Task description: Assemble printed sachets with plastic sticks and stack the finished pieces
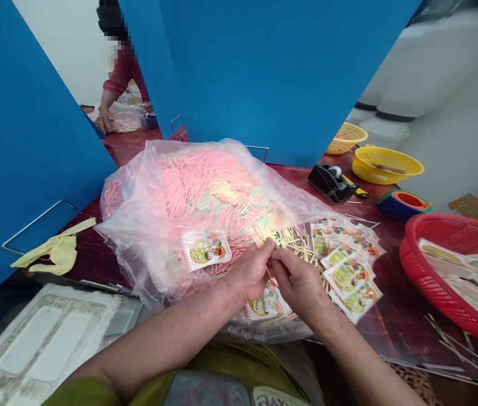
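In the head view, the left hand (255,274) and the right hand (301,282) meet, thumbs and fingertips pressed close together. Both hands' fingers are closed, and they appear to pinch a small bundle of thin sticks (260,239) between them. Its pale ends show just beyond the fingertips, on the side away from the body; the grip hides most of its length, so how many sticks it has I cannot tell. As far as it shows, its long axis runs away from the body, leaning slightly left, and neither hand is clearly nearer to it.

Straight below the fingers, on the body side, lies a printed packet (266,304), partly covered by the hands. Another packet (206,250) lies left of the fingers, nearer the left hand, its long side running roughly across the view. To the right, nearer the right hand, spreads a fan of packets (352,270), overlapping one another and apart from the fingers.

Beyond the fingers and to their left, a heap of pink and pale sticks (188,183) fills a clear plastic bag (131,248). Loose yellowish sticks (300,242) lie just beyond the right hand, pointing several ways. Farther right, well apart from the fingers, stands a red basket (427,276) with more packets in it.
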`<state>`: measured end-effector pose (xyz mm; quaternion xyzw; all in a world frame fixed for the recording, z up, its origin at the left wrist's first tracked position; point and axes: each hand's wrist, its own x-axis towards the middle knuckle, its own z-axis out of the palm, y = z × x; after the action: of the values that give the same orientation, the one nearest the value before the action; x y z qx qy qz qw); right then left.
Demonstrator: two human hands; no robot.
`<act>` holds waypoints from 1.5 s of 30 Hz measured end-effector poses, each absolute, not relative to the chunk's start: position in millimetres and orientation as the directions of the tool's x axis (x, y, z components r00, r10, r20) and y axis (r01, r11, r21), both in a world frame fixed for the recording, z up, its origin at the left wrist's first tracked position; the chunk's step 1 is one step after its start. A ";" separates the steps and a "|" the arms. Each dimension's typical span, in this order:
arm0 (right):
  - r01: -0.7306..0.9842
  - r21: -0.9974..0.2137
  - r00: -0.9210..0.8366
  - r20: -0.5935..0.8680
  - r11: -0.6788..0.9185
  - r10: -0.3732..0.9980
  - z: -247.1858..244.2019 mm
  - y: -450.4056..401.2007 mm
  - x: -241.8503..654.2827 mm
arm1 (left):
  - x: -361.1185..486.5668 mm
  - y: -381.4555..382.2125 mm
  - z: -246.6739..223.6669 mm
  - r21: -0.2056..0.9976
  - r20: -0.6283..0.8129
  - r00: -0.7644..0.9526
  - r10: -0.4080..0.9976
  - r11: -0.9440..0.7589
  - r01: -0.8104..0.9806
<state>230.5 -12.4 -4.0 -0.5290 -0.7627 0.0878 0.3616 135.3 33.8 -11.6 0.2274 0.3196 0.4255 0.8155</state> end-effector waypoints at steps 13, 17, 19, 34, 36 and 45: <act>0.453 -0.855 -0.189 0.187 0.254 0.964 25.5 34.3 260.3 | 100.9 34.9 -8.1 0.976 -0.189 0.796 0.575 0.200 0.087; 0.349 -0.918 -0.100 0.164 0.189 0.981 24.1 36.0 258.3 | 98.4 35.3 -14.7 0.958 -0.212 0.810 0.547 0.279 0.062; 0.370 -0.901 -0.143 0.183 0.224 0.973 28.6 34.1 258.3 | 98.9 36.3 -16.4 0.942 -0.232 0.808 0.541 0.331 0.049; 0.369 -0.913 0.223 0.271 0.176 0.936 23.6 4.3 241.0 | 105.8 38.3 -21.1 0.608 -0.285 0.706 0.648 0.692 -0.390; 0.483 -0.853 0.172 0.314 0.198 0.934 23.4 5.7 245.4 | 103.2 39.8 -17.2 0.595 -0.308 0.679 0.666 0.692 -0.408; 0.844 -0.318 -0.275 0.434 0.431 0.858 -5.7 -30.0 223.2 | 112.5 32.3 -2.9 0.527 -0.319 0.592 0.740 0.658 -0.538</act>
<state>223.2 -30.0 -5.7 -0.5331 -0.7983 0.0122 0.2800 112.5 32.3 -2.9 0.1913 0.2636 0.3666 0.8715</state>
